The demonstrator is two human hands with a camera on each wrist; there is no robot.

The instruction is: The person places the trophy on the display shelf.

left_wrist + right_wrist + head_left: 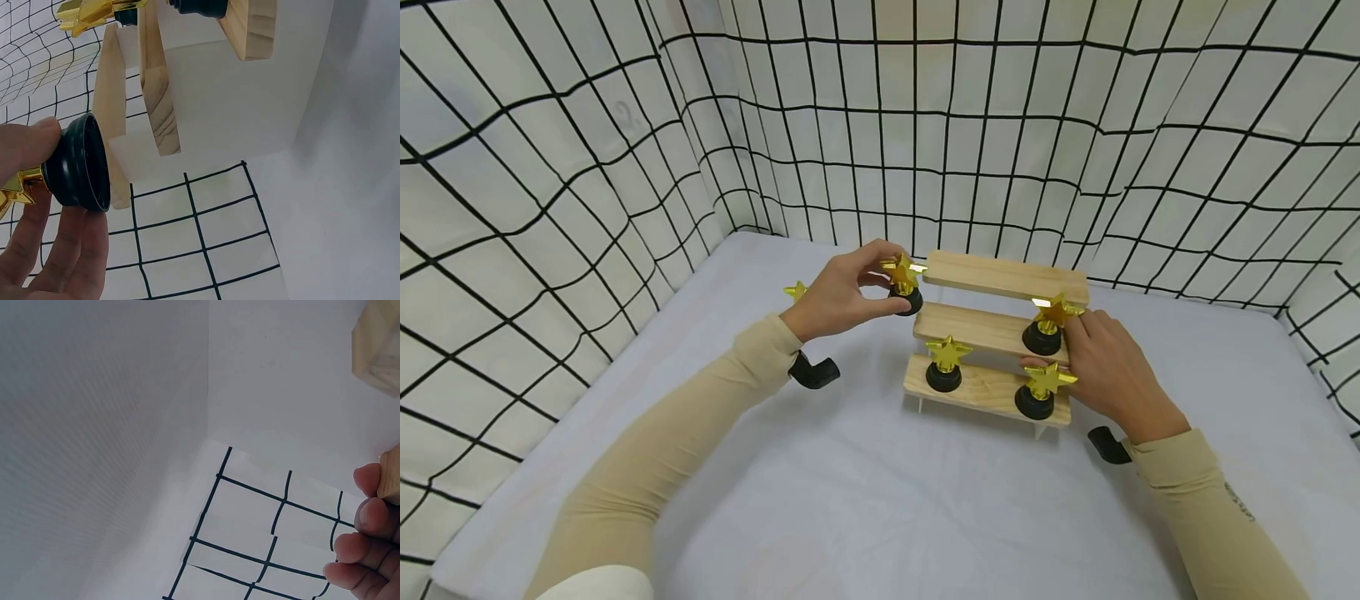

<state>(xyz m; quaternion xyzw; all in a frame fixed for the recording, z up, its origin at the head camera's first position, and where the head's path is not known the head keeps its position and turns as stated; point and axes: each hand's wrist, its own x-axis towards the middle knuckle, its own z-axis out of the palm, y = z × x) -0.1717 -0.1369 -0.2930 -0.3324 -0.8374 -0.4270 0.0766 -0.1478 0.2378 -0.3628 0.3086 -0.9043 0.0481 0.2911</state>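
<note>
My left hand (842,292) pinches a small gold star trophy (906,293) by its black base, between thumb and fingers. It holds the trophy beside the left end of a three-tier wooden shelf (1000,277); in the left wrist view, the underside of the base (94,164) faces the boards. My right hand (1112,367) grips the right end of the middle board, its fingertips (351,547) at the wood. One star trophy (1042,337) stands on that board next to the right hand. On the lowest board are a left trophy (943,377) and a right trophy (1035,402).
Another gold star (795,291) shows partly behind the left wrist. A white cloth (880,500) covers the table. Black wire grid panels (880,108) with white backing stand behind and at both sides. Black mounts (814,371) hang below the wrists.
</note>
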